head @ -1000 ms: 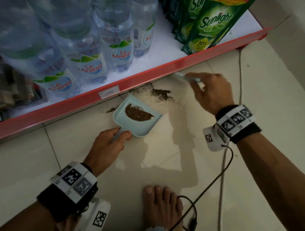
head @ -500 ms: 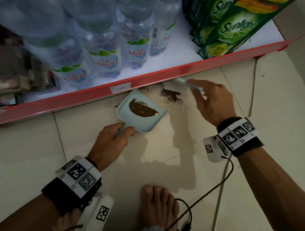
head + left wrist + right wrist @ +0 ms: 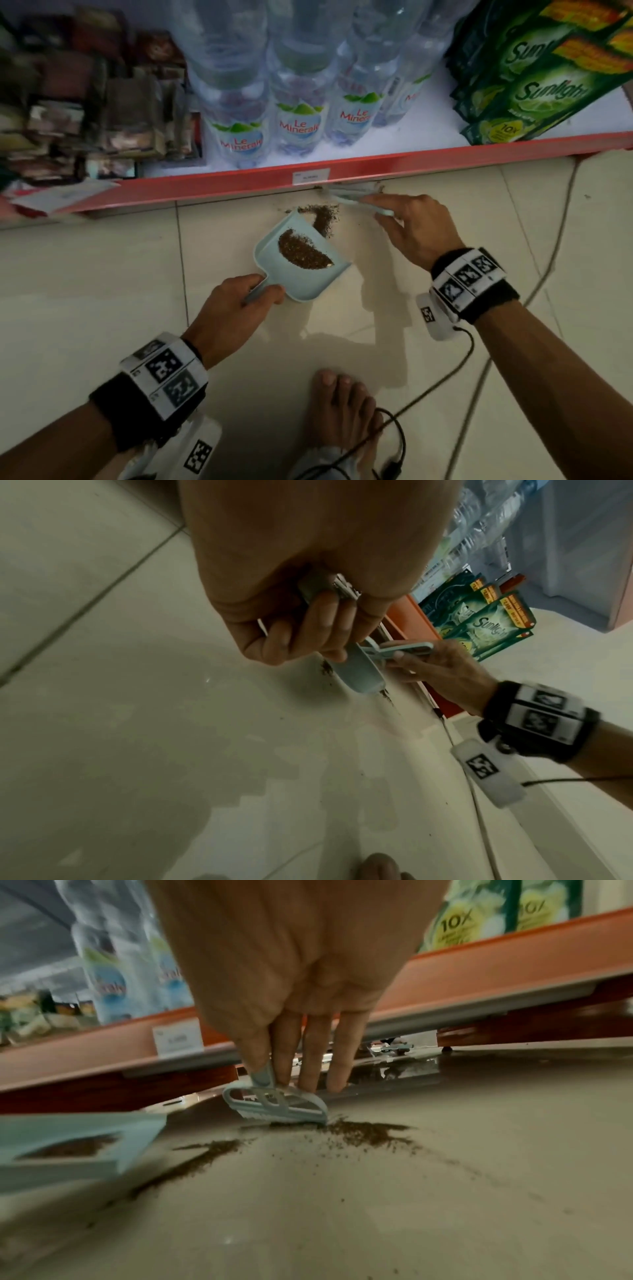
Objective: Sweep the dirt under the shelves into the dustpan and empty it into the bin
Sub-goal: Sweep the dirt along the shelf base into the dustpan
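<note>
the dirt (image 3: 322, 219) is fine, dark and grainy; a loose heap lies on the floor tiles just off the dustpan (image 3: 301, 270) lip, by the red shelf edge (image 3: 411, 164). one mound already sits in the pan, so sweeping looks partly done, with emptying still to come. left hand (image 3: 236, 305) grips the pan handle; right hand (image 3: 414, 226) pinches the small brush (image 3: 277, 1104), whose bristles touch the floor.

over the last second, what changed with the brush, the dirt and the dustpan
The right hand has carried the brush back to the red shelf edge, and the loose dirt now lies closer to the dustpan lip. The left hand still holds the dustpan handle, with the same pile inside.
</note>
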A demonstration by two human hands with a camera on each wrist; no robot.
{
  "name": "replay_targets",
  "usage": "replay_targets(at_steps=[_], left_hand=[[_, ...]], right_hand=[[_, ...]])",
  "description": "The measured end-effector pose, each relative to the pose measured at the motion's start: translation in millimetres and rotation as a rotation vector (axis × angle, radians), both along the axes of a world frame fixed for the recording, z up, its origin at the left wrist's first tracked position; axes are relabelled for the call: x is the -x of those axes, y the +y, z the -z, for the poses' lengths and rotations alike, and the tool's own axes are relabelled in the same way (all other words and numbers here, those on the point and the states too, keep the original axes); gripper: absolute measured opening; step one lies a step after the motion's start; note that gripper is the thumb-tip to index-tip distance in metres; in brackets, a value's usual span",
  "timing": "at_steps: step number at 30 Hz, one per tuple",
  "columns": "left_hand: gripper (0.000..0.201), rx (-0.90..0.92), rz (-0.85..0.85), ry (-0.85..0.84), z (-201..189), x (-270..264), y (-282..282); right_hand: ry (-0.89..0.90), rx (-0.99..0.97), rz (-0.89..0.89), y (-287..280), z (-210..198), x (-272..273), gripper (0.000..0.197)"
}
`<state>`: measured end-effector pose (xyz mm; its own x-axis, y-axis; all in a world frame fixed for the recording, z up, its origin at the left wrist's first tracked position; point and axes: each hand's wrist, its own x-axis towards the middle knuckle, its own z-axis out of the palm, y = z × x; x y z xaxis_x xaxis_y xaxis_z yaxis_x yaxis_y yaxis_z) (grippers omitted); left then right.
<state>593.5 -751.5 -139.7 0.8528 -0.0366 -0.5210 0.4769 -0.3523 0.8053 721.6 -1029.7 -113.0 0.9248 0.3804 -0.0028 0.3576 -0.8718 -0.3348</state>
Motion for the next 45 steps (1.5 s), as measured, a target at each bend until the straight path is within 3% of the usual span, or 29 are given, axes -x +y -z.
replay_targets(at_steps=[3, 5, 8, 10, 13, 18, 21, 24, 27, 31, 36, 40, 42, 45], left_hand=[[0.027, 0.038, -0.077, 0.035, 4, 1, 10], [0.028, 0.056, -0.103, 0.044, 5, 1, 14], [0.025, 0.067, -0.109, 0.040, 6, 2, 16], [0.024, 0.066, -0.106, 0.025, 4, 2, 18], [0.024, 0.045, -0.090, 0.000, 5, 1, 22], [0.026, 0.037, -0.092, -0.004, 9, 10, 28], [0.026, 0.048, -0.072, -0.003, 13, 14, 32], [0.024, 0.082, -0.076, 0.003, 13, 13, 34], [0.034, 0.120, -0.066, 0.012, 10, 11, 32], [0.044, 0.121, -0.071, 0.008, 9, 8, 31], [0.050, 0.118, -0.070, -0.020, 8, 11, 34], [0.052, 0.126, -0.090, -0.028, 9, 15, 40], [0.051, 0.134, -0.099, -0.021, 9, 15, 40], [0.050, 0.137, -0.084, -0.025, 7, 14, 38]], right_hand=[[-0.139, 0.018, 0.112, -14, -10, 6, 0.031], [-0.187, 0.130, 0.265, -22, -10, 1, 0.030], [-0.088, 0.308, 0.499, -20, 2, -17, 0.026], [-0.015, 0.281, 0.565, -10, 10, -28, 0.023], [0.047, 0.200, 0.458, 14, 18, -33, 0.022], [0.086, 0.073, -0.033, 40, 5, -9, 0.036], [0.094, 0.064, -0.190, 31, -7, 7, 0.031], [0.012, 0.059, -0.160, 14, -21, 15, 0.030], [-0.122, 0.068, 0.019, 6, -25, 12, 0.031], [-0.110, 0.192, 0.243, 25, -10, 4, 0.035], [0.053, 0.106, 0.028, 30, -11, 10, 0.030], [-0.155, 0.092, 0.039, 30, -22, 13, 0.028], [-0.167, 0.102, 0.074, 39, -20, 11, 0.032], [0.002, 0.176, 0.039, 43, -14, 7, 0.033]])
